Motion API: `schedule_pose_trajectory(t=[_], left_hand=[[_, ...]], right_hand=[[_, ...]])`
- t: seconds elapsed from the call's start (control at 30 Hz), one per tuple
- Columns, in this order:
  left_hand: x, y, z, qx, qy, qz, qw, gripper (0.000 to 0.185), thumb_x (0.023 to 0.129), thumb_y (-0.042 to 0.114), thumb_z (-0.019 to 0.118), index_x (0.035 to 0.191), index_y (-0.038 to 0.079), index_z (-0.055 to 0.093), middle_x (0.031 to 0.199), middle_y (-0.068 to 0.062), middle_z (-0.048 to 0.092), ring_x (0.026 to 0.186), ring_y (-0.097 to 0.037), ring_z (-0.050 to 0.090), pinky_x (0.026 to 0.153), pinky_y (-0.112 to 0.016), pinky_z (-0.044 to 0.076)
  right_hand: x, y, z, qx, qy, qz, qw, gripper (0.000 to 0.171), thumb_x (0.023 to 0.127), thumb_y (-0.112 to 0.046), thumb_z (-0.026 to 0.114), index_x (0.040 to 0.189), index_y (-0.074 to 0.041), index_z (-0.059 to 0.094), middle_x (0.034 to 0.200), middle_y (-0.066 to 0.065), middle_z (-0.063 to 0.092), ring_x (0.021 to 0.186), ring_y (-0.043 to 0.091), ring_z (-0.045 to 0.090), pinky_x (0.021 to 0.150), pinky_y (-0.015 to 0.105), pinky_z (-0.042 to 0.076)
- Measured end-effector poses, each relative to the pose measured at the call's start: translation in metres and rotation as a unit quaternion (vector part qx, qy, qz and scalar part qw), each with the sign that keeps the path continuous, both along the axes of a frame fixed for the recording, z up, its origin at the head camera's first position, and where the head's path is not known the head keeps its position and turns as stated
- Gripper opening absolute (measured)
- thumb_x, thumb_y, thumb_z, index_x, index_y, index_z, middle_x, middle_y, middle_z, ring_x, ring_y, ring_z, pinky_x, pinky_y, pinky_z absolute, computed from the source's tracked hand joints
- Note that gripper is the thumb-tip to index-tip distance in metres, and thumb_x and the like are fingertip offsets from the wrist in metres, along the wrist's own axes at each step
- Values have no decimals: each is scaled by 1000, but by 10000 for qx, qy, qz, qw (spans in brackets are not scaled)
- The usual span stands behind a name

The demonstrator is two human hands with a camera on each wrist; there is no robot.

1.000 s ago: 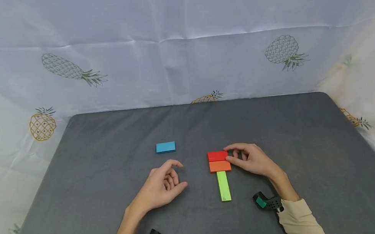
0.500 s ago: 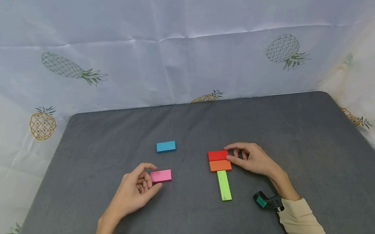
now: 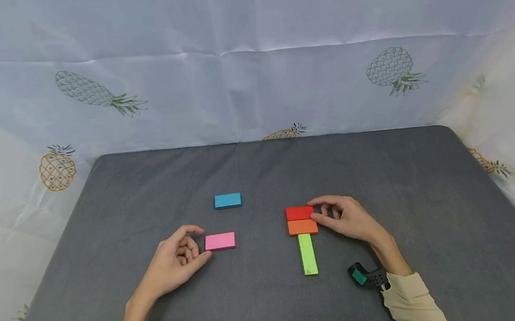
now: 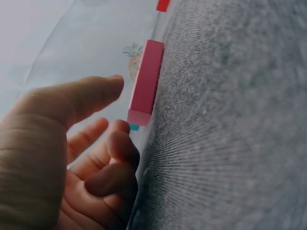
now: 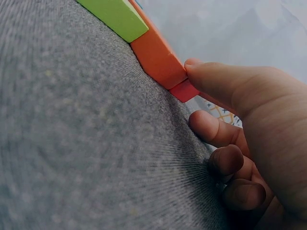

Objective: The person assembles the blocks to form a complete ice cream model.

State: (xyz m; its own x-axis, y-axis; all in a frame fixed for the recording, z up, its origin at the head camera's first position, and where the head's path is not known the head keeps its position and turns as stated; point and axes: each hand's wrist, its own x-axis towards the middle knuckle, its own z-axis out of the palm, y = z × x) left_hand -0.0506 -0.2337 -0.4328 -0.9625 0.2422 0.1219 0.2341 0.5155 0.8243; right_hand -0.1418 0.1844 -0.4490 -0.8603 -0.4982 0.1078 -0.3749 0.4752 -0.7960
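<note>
Mostly, right hand [image 3: 347, 219] hides red block's [image 3: 299, 213] end.

Bright, even light, faint shadows; head view sharp, both wrist views close-up, perhaps slightly blurred.
</note>
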Motion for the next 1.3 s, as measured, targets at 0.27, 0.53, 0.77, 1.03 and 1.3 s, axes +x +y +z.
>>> schedule_pose_trajectory(t=[0.27, 0.53, 0.77, 1.03, 1.3], left_hand=[[-1, -3, -4, 40, -118, 6, 9999, 41, 87, 12, 82, 122, 6, 61, 75, 5, 64, 51, 1, 49, 48, -20, 43], [-2, -1, -6, -260, -257, 93, 9993, 39, 86, 18, 83, 121, 9, 67, 76, 7, 64, 48, 2, 42, 48, -20, 39], [-7, 3, -3, -570, -196, 38, 9982, 40, 83, 17, 85, 119, 7, 70, 77, 7, 61, 47, 4, 37, 46, -20, 35], [-11, 6, 0, -581, -95, -202, 9981, 34, 83, 14, 85, 113, 7, 71, 78, 6, 60, 50, 5, 36, 48, -19, 36], [-17, 8, 2, -649, -214, -395, 9969, 28, 84, 14, 84, 109, 8, 72, 74, 8, 58, 51, 5, 36, 49, -19, 36]], right_hand=[[-1, 0, 2, 83, 37, -11, 10000, 25, 94, -15, 74, 119, -11, 73, 78, -3, 61, 50, -1, 36, 47, 21, 33], [-1, -1, 2, 43, -11, 33, 10000, 26, 94, -15, 74, 119, -12, 73, 79, -3, 61, 50, -1, 36, 47, 21, 32], [-2, 0, 0, 33, -26, 12, 10000, 25, 94, -16, 74, 119, -12, 73, 79, -3, 61, 51, 0, 36, 47, 21, 32], [-1, 0, 0, 5, -43, -1, 10000, 26, 94, -16, 75, 119, -12, 73, 78, -3, 61, 51, 0, 37, 47, 21, 32], [-1, 1, -1, 2, -13, -8, 10000, 25, 94, -16, 75, 119, -12, 73, 78, -3, 61, 50, 0, 36, 47, 21, 32]])
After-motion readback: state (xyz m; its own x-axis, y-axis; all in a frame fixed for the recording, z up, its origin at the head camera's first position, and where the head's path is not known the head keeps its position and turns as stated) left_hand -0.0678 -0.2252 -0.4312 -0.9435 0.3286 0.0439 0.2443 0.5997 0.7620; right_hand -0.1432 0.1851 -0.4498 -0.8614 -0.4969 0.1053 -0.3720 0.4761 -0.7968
